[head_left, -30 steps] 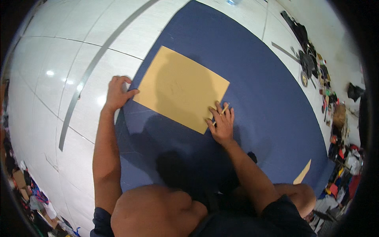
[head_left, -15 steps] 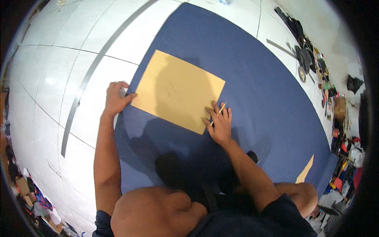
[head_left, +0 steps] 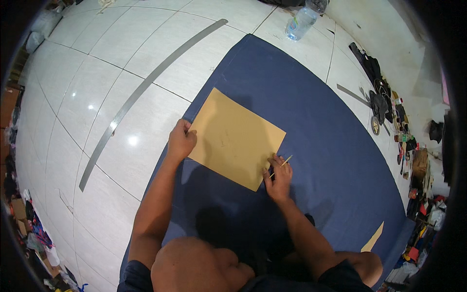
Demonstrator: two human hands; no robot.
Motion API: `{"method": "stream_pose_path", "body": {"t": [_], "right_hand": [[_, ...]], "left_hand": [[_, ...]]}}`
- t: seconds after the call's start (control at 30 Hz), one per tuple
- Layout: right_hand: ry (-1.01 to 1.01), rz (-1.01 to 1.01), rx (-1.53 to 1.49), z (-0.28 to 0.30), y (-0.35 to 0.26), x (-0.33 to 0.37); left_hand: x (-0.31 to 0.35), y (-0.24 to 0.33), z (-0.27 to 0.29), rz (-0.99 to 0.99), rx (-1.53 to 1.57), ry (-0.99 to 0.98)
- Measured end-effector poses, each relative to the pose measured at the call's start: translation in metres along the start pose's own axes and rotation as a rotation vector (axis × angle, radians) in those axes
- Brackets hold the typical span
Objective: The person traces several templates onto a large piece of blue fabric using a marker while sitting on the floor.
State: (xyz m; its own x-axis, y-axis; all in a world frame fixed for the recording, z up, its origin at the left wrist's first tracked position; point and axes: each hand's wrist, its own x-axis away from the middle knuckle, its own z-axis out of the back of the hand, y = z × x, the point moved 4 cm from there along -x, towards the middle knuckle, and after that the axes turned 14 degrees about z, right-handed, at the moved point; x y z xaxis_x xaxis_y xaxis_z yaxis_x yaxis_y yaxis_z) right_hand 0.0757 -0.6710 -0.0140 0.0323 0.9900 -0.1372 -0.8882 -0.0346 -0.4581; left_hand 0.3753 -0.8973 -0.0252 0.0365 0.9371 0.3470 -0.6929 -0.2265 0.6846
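A four-sided sheet of tan card (head_left: 233,141) lies flat on dark blue fabric (head_left: 335,160), near the fabric's left edge. My left hand (head_left: 181,142) is at the card's left corner, with its thumb on top and its fingers curled at the edge, partly hidden. At the card's lower right edge, my right hand (head_left: 279,181) touches it with the fingertips. A thin yellowish pencil (head_left: 288,159) is tucked between the right fingers and points up to the right. Faint marks show in the middle of the card.
A long metal ruler (head_left: 146,85) lies on the white tiles (head_left: 121,160) at left. A plastic bottle (head_left: 301,23) is beyond the fabric. A tan scrap (head_left: 373,237) rests near my right knee. Assorted clutter (head_left: 418,165) lines the right wall.
My view has shifted, so the fabric and card appear lower. My left hand has moved inward from the tiles and fabric edge onto the card's corner. My right hand still keeps the pencil.
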Motion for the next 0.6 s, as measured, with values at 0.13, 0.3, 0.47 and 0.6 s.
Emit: {"method": "stream_pose_path", "body": {"t": [0.13, 0.3, 0.47, 0.6], "right_hand": [[0.427, -0.234, -0.273, 0.019, 0.029, -0.015], [0.493, -0.499, -0.906, 0.043, 0.032, -0.048], [0.503, -0.222, -0.610, 0.095, 0.009, -0.071], [0.490, 0.422, -0.305, 0.110, -0.029, -0.080]], "left_hand": [[0.001, 0.011, 0.006, 0.106, 0.488, -0.380], [0.002, 0.031, 0.015, 0.023, 0.871, -0.384], [-0.011, 0.051, 0.037, -0.165, 0.636, -0.056], [-0.026, 0.028, 0.064, -0.327, 0.515, 0.206]]}}
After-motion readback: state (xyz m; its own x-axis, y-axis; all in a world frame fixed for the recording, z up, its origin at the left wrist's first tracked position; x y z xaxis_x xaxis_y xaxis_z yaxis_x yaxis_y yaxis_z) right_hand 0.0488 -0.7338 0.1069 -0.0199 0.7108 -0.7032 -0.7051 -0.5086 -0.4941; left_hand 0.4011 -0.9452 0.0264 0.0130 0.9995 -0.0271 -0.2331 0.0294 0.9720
